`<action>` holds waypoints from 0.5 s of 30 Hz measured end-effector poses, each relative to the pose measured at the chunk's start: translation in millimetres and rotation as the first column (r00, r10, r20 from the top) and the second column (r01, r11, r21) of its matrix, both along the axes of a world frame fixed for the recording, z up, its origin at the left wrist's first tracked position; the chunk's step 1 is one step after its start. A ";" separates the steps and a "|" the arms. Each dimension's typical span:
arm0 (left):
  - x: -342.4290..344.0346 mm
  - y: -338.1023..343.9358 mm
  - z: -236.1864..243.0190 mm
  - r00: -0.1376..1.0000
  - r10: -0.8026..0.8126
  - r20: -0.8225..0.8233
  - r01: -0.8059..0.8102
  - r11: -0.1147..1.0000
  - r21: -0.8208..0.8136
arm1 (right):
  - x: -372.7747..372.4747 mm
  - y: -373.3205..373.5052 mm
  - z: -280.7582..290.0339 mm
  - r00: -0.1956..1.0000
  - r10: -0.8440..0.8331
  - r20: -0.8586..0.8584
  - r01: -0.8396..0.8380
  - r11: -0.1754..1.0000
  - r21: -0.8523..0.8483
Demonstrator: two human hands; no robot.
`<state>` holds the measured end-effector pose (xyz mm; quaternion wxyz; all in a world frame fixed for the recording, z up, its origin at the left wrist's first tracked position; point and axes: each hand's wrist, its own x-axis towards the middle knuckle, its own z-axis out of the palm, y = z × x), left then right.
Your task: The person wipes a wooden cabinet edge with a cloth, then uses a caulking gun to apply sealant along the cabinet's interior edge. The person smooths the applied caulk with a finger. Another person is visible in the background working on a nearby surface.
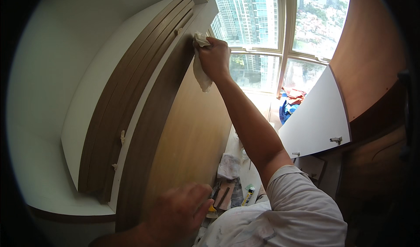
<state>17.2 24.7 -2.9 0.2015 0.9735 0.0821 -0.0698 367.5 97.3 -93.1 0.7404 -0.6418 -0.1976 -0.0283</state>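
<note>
My right hand [215, 59] is closed round a crumpled off-white cloth [202, 74] and presses it against the far upper end of a brown wood-grain panel edge [144, 129]. Part of the cloth hangs down below the fist, along the panel's lighter tan face [194, 129]. Lower down, near me, my left hand [181, 207] is slightly blurred in front of the same panel. Its thumb stands apart from the fingers, and nothing shows in it. Whether it touches the panel I cannot tell.
Several brown-edged boards [131, 89] lean at the left, with small torn bits [122, 137] on them. Below are a plastic bag [229, 166], a tube [248, 196] and tools. A white cabinet door [317, 116] with hinges juts out at right. Windows [245, 15] stand ahead.
</note>
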 end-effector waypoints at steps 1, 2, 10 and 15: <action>0.5 0.6 -0.1 1.000 0.006 0.013 -0.006 1.000 -0.005 | 12.2 3.9 7.4 0.999 -0.032 -0.013 0.033 0.999 0.007; 0.6 0.7 0.3 1.000 0.004 0.020 -0.004 1.000 0.006 | 16.4 5.7 8.6 0.996 -0.090 -0.028 0.091 0.995 0.028; 1.5 -0.5 1.5 0.999 -0.032 0.002 0.032 0.999 0.028 | 9.6 8.8 -15.5 0.998 -0.034 0.058 0.037 0.998 -0.046; 1.3 -0.3 3.6 0.999 -0.041 0.016 0.040 0.999 0.034 | 28.2 12.0 5.9 0.991 -0.118 -0.063 0.118 0.993 -0.012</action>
